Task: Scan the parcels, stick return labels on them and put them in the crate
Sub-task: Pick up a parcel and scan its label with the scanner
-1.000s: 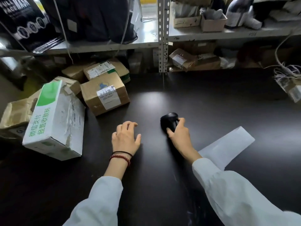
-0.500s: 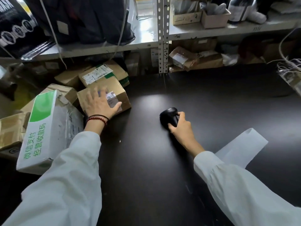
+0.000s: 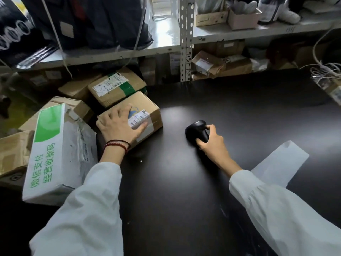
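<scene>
A brown parcel [image 3: 147, 106] with a barcode label lies at the left of the black table [image 3: 239, 111]. My left hand [image 3: 120, 126] rests palm down on its top. The fingers are spread, the thumb lies across the label. My right hand [image 3: 212, 143] grips the handle of a black barcode scanner [image 3: 195, 128] that stands on the table to the right of the parcel. A white sheet [image 3: 280, 163] lies flat by my right forearm.
A white box with green print [image 3: 60, 152] lies close at the left, against my left sleeve. Several more brown parcels [image 3: 116, 85] are piled behind it. A metal shelf [image 3: 184, 43] with boxes lines the back. Cables [image 3: 326, 71] hang at the far right.
My left hand went from the table up to the brown parcel and now lies on it; the parcel has slid a little to the right. My right hand stays on the scanner.
</scene>
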Demonstrator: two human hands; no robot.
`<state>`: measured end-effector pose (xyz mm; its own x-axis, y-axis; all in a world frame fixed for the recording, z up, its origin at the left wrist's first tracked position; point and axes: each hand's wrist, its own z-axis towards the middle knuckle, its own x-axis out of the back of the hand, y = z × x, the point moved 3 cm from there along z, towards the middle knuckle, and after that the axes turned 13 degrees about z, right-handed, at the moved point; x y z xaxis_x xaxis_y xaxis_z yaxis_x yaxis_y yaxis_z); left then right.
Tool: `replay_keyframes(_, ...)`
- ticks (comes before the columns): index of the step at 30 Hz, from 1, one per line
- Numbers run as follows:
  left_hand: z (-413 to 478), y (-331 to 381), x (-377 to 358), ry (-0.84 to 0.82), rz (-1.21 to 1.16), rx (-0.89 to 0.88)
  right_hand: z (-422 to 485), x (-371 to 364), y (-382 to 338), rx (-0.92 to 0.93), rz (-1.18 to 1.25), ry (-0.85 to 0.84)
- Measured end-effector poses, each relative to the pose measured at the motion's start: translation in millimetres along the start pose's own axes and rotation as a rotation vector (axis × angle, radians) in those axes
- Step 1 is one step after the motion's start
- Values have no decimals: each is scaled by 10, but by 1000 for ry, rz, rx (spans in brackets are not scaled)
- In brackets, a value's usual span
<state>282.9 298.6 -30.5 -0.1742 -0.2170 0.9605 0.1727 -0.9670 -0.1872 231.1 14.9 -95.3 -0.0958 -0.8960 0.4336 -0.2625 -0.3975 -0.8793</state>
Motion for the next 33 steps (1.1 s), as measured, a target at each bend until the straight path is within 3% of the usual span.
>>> replay_keyframes(8,-613,250,154,-34,-203,-68,-131,41,57,-50,109,28)
replay_keyframes(15,-953,327,245,-107,-12,-129,-346,124,167,-67,70,23)
replay_keyframes(20,-1039,378,275,-99,-12,-101,-511,282,167,-79,4,-15)
replay_keyframes(27,-1051,408,318,-134,-57,-74,-839,471,-111,108,217,-1)
replay_keyframes(33,-1066,430,330,-122,-55,-49,-1168,608,-393,259,171,-87)
